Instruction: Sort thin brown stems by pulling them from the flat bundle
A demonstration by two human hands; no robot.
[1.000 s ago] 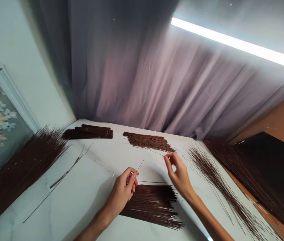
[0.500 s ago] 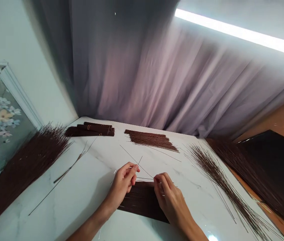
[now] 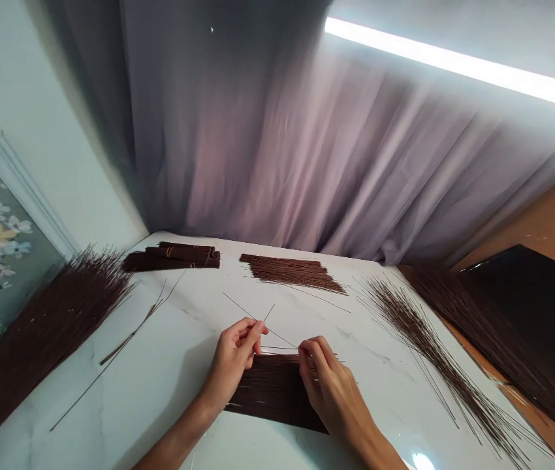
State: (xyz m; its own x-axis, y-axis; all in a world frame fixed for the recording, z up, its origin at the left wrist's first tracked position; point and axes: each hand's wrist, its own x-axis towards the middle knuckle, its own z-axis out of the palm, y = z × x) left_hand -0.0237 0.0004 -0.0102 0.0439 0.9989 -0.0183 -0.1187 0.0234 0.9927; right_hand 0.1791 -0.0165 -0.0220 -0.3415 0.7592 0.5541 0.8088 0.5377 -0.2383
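Note:
My left hand (image 3: 232, 356) is closed in a pinch, and the tip of a thin dark stick (image 3: 269, 312) pokes up from its fingertips. A second thin stick (image 3: 282, 338) slants from the upper left, past my left fingertips, down to the pinched fingers of my right hand (image 3: 331, 378). Below both hands lies a flat, dense row of dark brown sticks (image 3: 277, 391), partly hidden by them. One loose stick (image 3: 277, 348) lies just beyond that row, between the hands.
At the back of the white marbled table (image 3: 160, 405) are tied dark bundles (image 3: 184, 257) and a spread of brown sticks (image 3: 297, 273). A large sheaf (image 3: 52, 326) fills the left side, near a few loose sticks (image 3: 133, 334). A looser sheaf (image 3: 439, 359) lies right.
My left hand has shifted slightly left, away from the right hand. The slanting stick lies at a flatter angle, its far end lower. The whole view has moved a little.

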